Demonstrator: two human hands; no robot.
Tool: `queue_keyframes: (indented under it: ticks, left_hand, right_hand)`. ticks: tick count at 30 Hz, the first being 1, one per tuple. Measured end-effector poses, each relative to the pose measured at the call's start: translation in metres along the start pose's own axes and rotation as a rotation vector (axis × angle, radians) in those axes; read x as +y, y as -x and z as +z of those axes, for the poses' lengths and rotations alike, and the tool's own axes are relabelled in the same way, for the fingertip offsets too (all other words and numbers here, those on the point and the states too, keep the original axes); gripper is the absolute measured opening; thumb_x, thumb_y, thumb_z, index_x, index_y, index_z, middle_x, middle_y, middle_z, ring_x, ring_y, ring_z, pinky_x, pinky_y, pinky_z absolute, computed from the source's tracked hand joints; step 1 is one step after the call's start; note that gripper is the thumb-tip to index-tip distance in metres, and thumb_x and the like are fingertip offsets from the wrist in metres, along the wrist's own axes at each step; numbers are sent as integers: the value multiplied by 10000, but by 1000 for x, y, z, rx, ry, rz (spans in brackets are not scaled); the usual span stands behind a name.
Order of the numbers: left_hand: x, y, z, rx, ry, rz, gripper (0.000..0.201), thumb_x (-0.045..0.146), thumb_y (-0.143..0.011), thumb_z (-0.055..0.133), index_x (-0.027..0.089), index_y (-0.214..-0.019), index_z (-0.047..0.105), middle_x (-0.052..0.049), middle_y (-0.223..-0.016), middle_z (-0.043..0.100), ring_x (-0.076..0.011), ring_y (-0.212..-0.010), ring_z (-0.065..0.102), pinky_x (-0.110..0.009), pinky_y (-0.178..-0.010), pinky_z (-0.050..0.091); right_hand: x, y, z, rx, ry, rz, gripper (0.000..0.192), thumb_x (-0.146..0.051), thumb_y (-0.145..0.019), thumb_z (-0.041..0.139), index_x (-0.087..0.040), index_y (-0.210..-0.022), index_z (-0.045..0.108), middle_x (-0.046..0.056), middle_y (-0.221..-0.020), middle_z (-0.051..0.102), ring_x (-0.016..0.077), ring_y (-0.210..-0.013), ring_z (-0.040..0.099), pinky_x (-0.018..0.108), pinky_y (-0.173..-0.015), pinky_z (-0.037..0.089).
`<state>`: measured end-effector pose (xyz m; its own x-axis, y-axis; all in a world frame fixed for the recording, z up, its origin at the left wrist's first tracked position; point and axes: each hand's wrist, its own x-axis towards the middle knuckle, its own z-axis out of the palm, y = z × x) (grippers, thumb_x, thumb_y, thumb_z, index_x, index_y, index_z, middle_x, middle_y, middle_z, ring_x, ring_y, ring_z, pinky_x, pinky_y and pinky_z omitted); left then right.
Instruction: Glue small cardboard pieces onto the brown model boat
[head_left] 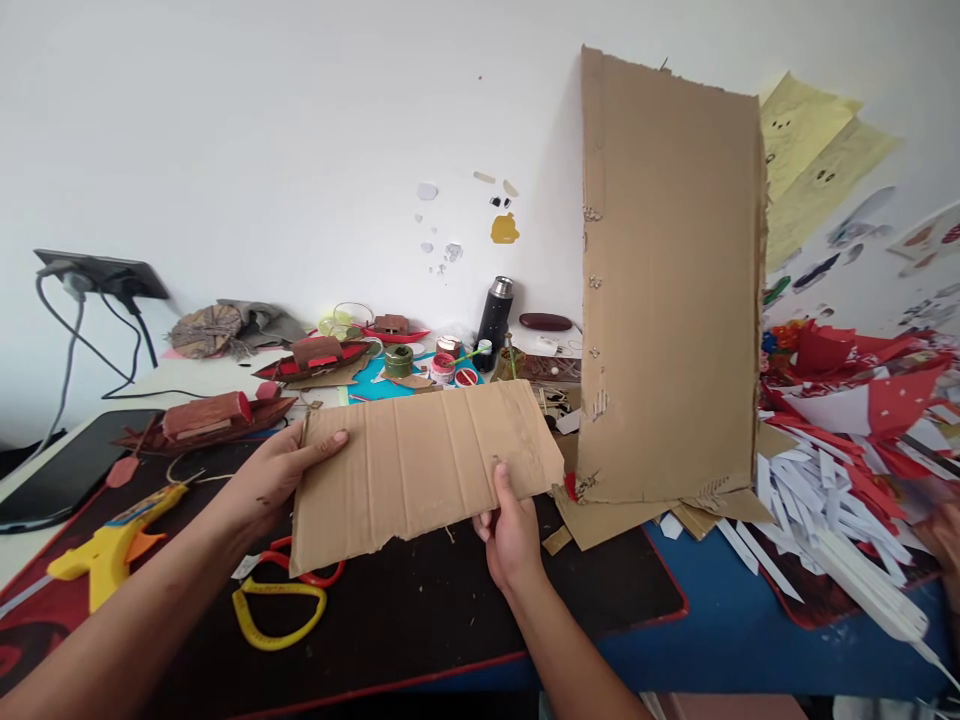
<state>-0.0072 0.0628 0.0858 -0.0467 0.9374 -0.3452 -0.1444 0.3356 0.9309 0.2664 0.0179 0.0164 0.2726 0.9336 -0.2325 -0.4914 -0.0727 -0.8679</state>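
Brown corrugated cardboard, a roughly rectangular sheet (pixel 424 470), is held up above the black mat (pixel 420 620). My left grip (pixel 274 472) pinches its left edge, thumb on the face, the other fingers hidden behind. My right grip (pixel 514 530) pinches the lower edge towards the right end, thumb on the face, fingers curled underneath. Several creases cross the sheet from top to bottom and its lower edge is ragged, so I judge it would buckle easily along those lines; to handle it well I would support both ends evenly, pinch lightly and avoid squeezing one end towards the other. Just below the sheet, partly covered by it, lie scissors (pixel 271 641) with yellow and red handles. To the left is a yellow glue gun (pixel 105 565), and beyond it a dark red model boat (pixel 202 418). Near the sheet's right end, a tall cardboard panel (pixel 675 290) stands upright, so I would turn the sheet carefully on that side. Farther right, white paper strips (pixel 821 490) lie heaped above the blue counter (pixel 720 645)
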Motion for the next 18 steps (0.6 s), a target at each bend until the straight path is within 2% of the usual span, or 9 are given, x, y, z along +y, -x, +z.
queue_keyframes:
  ticks: [4,8,12,15,18]
  left_hand:
    - [-3,-3,1,-2,29,24,860,635,-489,1129,244,-1128,708,-48,-875,823,-314,-748,819,-397,-674,695]
    - [-6,-10,2,6,60,45,849,620,-441,1127,244,-1074,705,-56,-850,824,-332,-758,828,-385,-634,690]
    - [-10,-17,3,22,82,43,834,607,-432,1125,252,-1059,704,-49,-864,832,-323,-744,829,-382,-605,691]
    - [-10,-22,5,31,81,24,850,632,-427,1130,257,-1063,710,-52,-873,838,-308,-718,819,-381,-587,684]
    - [-8,-25,6,25,62,1,876,706,-421,1125,249,-1054,729,-67,-847,834,-331,-730,829,-405,-609,693]
  right_hand:
    - [0,0,1,0,-40,2,779,-899,-646,995,-230,-885,676,-137,-506,406,78,-440,308,195,-379,247]
    - [1,-2,3,14,-58,-17,791,-912,-632,994,-242,-837,627,-149,-503,370,68,-439,275,192,-387,231]
    - [2,-3,5,22,-59,-12,807,-923,-620,993,-237,-848,635,-147,-503,374,68,-439,279,198,-395,229]
    - [0,-4,7,36,-37,-20,824,-940,-604,987,-230,-847,645,-139,-496,393,72,-442,296,204,-401,228]
    - [-4,-4,10,61,3,-33,846,-975,-593,960,-225,-839,657,-134,-485,394,80,-446,314,212,-407,231]
